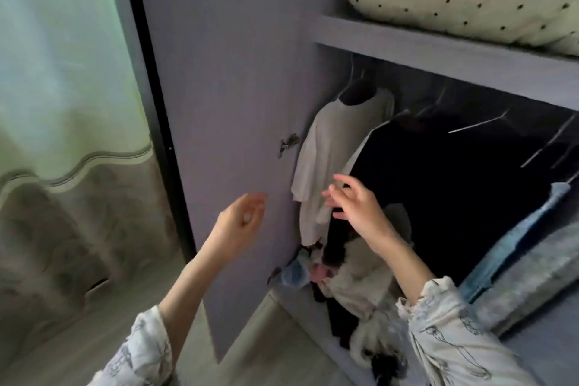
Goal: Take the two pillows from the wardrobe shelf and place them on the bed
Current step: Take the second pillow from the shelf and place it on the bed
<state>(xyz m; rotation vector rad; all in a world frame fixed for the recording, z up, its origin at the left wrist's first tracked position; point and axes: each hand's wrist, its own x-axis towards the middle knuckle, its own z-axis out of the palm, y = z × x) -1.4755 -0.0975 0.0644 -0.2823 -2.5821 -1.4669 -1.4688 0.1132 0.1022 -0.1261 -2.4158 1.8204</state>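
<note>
A cream pillow with small black dots [463, 3] lies on the wardrobe's upper shelf [438, 53] at the top right. A corner of a second, similar pillow [564, 43] peeks out beneath it at the right edge. My left hand [241, 219] hovers in front of the open wardrobe door, fingers loosely curled, holding nothing. My right hand [354, 207] is raised in front of the hanging clothes with fingers spread, also holding nothing. Both hands are well below the shelf.
The open lilac wardrobe door [232, 103] stands between my hands and a pale curtain [62, 72] at left. A white shirt [332, 147] and dark garments hang under the shelf. A heap of clothes [354, 285] lies on the wardrobe floor. Blue and grey fabric [517, 260] hangs at right.
</note>
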